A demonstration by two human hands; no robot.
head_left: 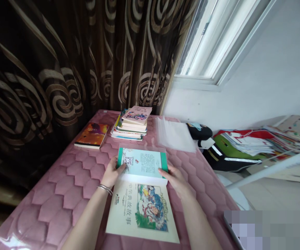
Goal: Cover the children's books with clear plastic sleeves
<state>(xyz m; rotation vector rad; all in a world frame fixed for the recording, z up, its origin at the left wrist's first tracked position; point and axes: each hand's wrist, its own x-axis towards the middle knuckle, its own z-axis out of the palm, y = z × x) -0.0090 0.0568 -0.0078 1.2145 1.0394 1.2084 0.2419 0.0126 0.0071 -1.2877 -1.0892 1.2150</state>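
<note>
Bare forearms (pixel 92 215) lie nearest the camera, reaching in from the lower edge on both sides of the work. Largest item noted: a dark brown patterned curtain (pixel 108 52) along the back. Next in size, a pink quilted surface (pixel 58 194) bears the work and several loose items. Directly before the person lies a cream illustrated cover (pixel 133 215). At its far end, between the hands, is a turquoise panel (pixel 147 161) with green edges; whether both belong to one book cannot be determined. Beyond, to the right, lie translucent sheets (pixel 176 135); past the panel stands a stack of books (pixel 131 126), with an orange book (pixel 92 134) apart to its left.

The left hand (pixel 112 170) and the right hand (pixel 175 176) each have a grip pinching one side of the panel, thumb on the printed face, other fingers largely hidden. Step in hand, as judged: steadying and aligning the panel. The next move appears to call for even thumb pressure and care with the clear film (pixel 142 147) showing past the far edge, which could crease or slip. Smallest items: a bangle (pixel 105 188) on the left wrist and a QR code (pixel 128 160) beside the left thumb.
</note>
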